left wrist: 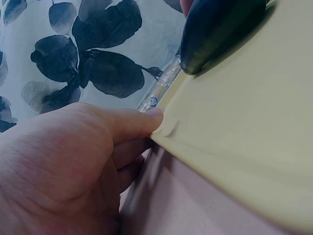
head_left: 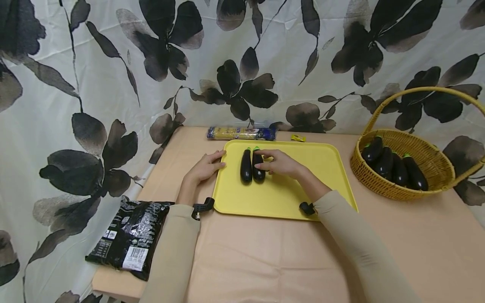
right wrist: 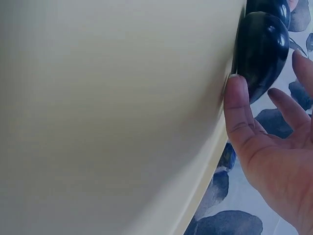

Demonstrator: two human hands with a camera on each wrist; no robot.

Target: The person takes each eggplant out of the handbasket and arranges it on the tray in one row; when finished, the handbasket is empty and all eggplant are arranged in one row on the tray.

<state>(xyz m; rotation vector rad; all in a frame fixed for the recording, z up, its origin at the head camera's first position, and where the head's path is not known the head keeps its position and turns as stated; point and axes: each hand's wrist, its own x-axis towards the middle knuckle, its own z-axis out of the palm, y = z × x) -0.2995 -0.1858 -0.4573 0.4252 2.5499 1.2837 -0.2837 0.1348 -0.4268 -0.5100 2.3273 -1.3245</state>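
Yellow runs over the whole tray, which lies on the pinkish-tan counter and carries two dark, glossy eggplants: an outer eggplant closer to the tray's left edge and an inner eggplant beside it. Both lie in the tray's far left part, green caps toward its far rim, so close together that I cannot tell whether they touch.

The left hand pinches the tray's left rim, thumb on top and fingers lower down. The right hand reaches over the tray, thumb against the inner eggplant, fingers spread and fairly straight rather than wrapped round it.

Right of the tray, a wicker basket holds four more eggplants. Just behind the tray lie a long clear-and-blue packet and a small yellow packet; to the tray's near left is a black bag.

The step in hand appears to be arranging the pair on the tray. The next move, I judge, calls for a light right-hand touch, lining up or letting go of the inner eggplant without rolling it, while the left hand steadies the rim.
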